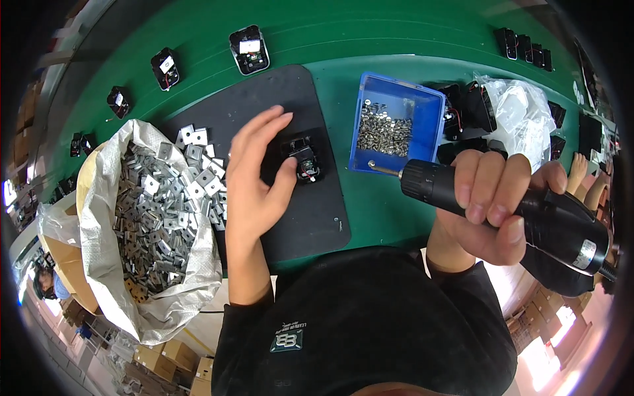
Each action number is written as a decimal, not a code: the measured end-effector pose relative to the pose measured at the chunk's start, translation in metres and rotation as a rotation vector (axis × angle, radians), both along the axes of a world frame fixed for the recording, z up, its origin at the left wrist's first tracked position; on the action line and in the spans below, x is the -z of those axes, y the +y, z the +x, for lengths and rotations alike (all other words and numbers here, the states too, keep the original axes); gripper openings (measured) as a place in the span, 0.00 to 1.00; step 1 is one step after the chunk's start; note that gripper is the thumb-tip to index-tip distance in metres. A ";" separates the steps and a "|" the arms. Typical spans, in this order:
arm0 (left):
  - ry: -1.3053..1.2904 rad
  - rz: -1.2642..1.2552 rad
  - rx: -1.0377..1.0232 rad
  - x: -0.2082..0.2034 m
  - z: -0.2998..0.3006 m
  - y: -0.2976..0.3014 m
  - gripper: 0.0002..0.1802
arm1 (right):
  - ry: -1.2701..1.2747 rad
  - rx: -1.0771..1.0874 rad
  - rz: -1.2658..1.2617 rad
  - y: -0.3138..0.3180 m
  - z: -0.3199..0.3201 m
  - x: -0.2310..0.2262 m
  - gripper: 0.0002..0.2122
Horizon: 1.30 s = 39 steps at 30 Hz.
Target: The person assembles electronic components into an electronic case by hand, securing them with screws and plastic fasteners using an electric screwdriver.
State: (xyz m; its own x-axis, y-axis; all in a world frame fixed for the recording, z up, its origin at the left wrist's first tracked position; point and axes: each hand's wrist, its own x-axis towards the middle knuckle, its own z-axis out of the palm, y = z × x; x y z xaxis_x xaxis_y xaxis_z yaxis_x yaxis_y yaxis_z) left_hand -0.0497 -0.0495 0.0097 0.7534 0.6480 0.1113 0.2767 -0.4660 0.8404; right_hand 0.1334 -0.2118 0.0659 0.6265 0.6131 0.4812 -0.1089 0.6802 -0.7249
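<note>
My right hand (492,208) is wrapped round a black electric screwdriver (432,185) held level, its bit pointing left. A small silver screw (372,164) sits at the bit's tip, by the near wall of the blue bin (428,99). Many silver screws (383,134) lie heaped inside that bin. My left hand (254,175) is spread over a black mat (307,228), fingers stretched out. Its thumb tip is at the edge of a small black device housing (304,160) with parts exposed; whether they touch I cannot tell.
A white woven sack (201,290) full of square metal plates (165,204) stands left of the mat. Several open black housings (249,49) line the green surface (370,33) beyond. Right of the bin are more black housings (477,109) and a clear plastic bag (518,109).
</note>
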 end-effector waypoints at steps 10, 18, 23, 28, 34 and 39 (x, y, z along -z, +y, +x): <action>-0.297 0.245 0.253 -0.013 0.026 -0.041 0.16 | 0.068 -0.068 0.086 0.001 -0.009 -0.022 0.22; -0.661 -0.906 0.165 -0.004 0.010 -0.076 0.10 | 0.143 -0.093 0.339 0.000 -0.007 -0.028 0.21; -0.938 -1.117 0.187 0.001 0.013 -0.088 0.10 | 0.115 -0.194 0.378 -0.001 -0.004 -0.027 0.21; -0.924 -1.240 0.165 0.000 0.007 -0.093 0.09 | 0.152 -0.189 0.460 0.003 -0.009 -0.022 0.21; -0.973 -1.202 0.207 0.003 0.007 -0.088 0.08 | 0.119 -0.189 0.466 0.008 -0.012 -0.025 0.21; -0.928 -1.100 0.207 0.001 0.001 -0.080 0.09 | 0.054 -0.330 0.436 0.013 -0.005 -0.022 0.23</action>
